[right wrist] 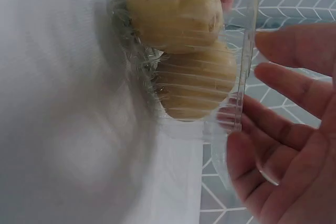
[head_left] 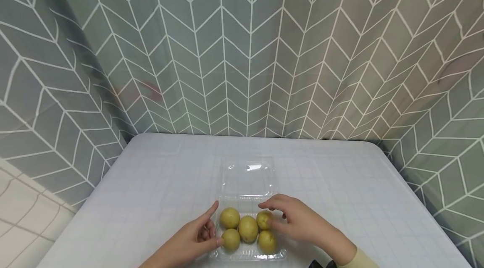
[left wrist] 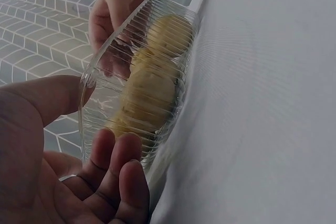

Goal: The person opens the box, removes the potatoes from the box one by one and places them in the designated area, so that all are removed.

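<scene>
A clear plastic box (head_left: 247, 256) sits on the white-covered table (head_left: 340, 184) at the near edge of the head view, its lid (head_left: 247, 182) laid back on the far side. Five yellow fruits (head_left: 248, 229) are inside: four near the corners, one central. The left hand (head_left: 194, 236) is at the box's left side, fingers loosely bent, thumb at the rim, no grasp closed; some fingertips overlap in sight. The right hand (head_left: 298, 219) is released, fingers spread beside the right rim; its blurred thumb partly covers the far right fruit. Ridged walls and glare distort the fruits in both wrist views. A sleeve (head_left: 361, 259) and a black object (head_left: 321, 264), unidentifiable, are cut off below. A reddish patch on the patterned curtain (head_left: 234, 49) is too faint to identify.
</scene>
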Motion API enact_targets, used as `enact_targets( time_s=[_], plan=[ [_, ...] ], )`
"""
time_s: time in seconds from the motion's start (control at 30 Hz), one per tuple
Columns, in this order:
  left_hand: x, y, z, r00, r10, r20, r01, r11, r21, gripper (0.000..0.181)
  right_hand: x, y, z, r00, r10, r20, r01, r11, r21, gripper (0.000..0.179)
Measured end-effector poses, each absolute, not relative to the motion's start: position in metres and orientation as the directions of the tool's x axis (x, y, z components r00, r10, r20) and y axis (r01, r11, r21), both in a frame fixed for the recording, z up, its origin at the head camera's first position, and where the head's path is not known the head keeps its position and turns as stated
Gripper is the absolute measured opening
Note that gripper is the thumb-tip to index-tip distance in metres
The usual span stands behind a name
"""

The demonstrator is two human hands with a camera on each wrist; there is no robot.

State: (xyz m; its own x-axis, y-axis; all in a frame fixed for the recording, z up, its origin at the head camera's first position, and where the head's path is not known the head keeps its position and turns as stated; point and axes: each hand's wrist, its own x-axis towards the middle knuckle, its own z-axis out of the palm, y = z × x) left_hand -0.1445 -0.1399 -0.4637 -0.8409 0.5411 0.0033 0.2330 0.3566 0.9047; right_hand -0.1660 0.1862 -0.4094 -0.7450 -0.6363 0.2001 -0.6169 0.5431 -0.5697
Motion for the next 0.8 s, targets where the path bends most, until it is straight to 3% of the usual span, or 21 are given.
enact_targets(
  time_s=[0.13,0.5,0.8],
  plan=[
    [-0.144,-0.14,-0.466,-0.837,0.548,0.011,0.23,0.333,0.914,0.084,-0.165,0.181,-0.411,-0.724,-0.67,0.165,-0.652,0.586,-0.481,0.03],
    [-0.146,-0.139,-0.465,-0.838,0.544,-0.036,0.164,0.315,0.935,0.083,-0.167,0.173,-0.408,-0.697,-0.712,0.086,-0.685,0.627,-0.371,0.044],
    [-0.145,-0.139,-0.464,-0.832,0.554,-0.003,0.2,0.306,0.931,0.084,-0.162,0.158,-0.4,-0.732,-0.68,0.031,-0.668,0.709,-0.225,0.051]
  ],
)
